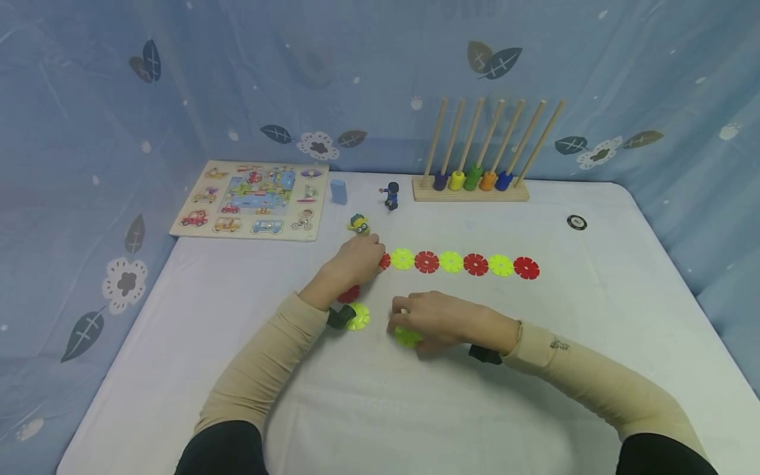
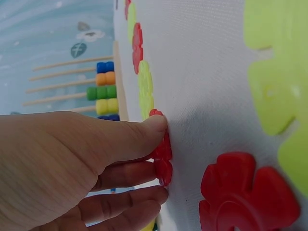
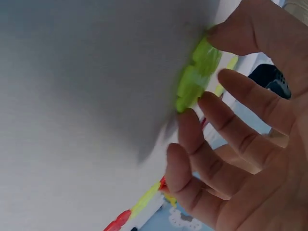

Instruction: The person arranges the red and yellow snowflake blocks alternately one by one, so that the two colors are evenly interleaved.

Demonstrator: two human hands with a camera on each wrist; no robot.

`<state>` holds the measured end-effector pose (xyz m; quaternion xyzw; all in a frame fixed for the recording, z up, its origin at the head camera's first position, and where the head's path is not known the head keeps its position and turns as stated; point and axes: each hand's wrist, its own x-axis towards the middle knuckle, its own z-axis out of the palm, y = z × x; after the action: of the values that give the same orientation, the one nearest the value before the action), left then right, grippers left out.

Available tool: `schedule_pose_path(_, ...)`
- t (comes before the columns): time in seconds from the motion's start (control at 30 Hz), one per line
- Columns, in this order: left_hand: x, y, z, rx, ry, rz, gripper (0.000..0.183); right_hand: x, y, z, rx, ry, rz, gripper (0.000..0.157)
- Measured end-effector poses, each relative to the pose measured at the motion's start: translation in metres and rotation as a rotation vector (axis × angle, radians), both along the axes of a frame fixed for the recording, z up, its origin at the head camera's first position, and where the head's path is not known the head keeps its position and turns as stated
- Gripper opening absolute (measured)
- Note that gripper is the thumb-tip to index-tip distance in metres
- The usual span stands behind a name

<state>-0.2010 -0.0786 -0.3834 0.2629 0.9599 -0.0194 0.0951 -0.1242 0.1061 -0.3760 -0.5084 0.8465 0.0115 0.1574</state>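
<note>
My left hand [image 1: 354,261] pinches a red flower-shaped plastic disc [image 2: 164,161] at the left end of a row of discs. That row alternates red and yellow-green, ending at the right with a red disc [image 1: 526,268]. My right hand [image 1: 442,319] holds a yellow-green disc [image 3: 196,74] close over the white cloth, thumb on one edge and fingertips on the other. Beside my left wrist lie another red disc [image 1: 349,294], partly covered by the hand, and a yellow-green disc [image 1: 358,317].
Behind the row stand a small yellow-green figure [image 1: 359,224], a blue toy figure [image 1: 390,196], a blue block [image 1: 338,192] and a wooden peg rack [image 1: 471,191] with coloured beads. A picture puzzle board [image 1: 249,201] lies back left, a black round piece [image 1: 576,222] at right.
</note>
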Motion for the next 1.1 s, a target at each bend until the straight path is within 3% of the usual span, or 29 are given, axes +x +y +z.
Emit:
schedule_pose_path(0.23,0.0,0.0,0.0,0.003,0.002,0.0,0.031,-0.007,0.03,0.006,-0.056,-0.053,-0.215,0.06)
schedule_pose_path(0.53,0.0,0.0,0.0,0.014,-0.008,0.007,0.028,-0.022,0.107,0.009,-0.188,0.0,-0.404,0.055)
schedule_pose_path(0.9,0.0,-0.001,0.003,0.012,-0.001,0.009,0.029,-0.036,0.203,0.014,-0.168,0.024,-0.654,0.052)
schedule_pose_path(1.1,0.0,-0.001,0.002,0.015,-0.001,-0.008,0.029,-0.046,0.235,0.012,-0.16,-0.034,-0.774,0.058)
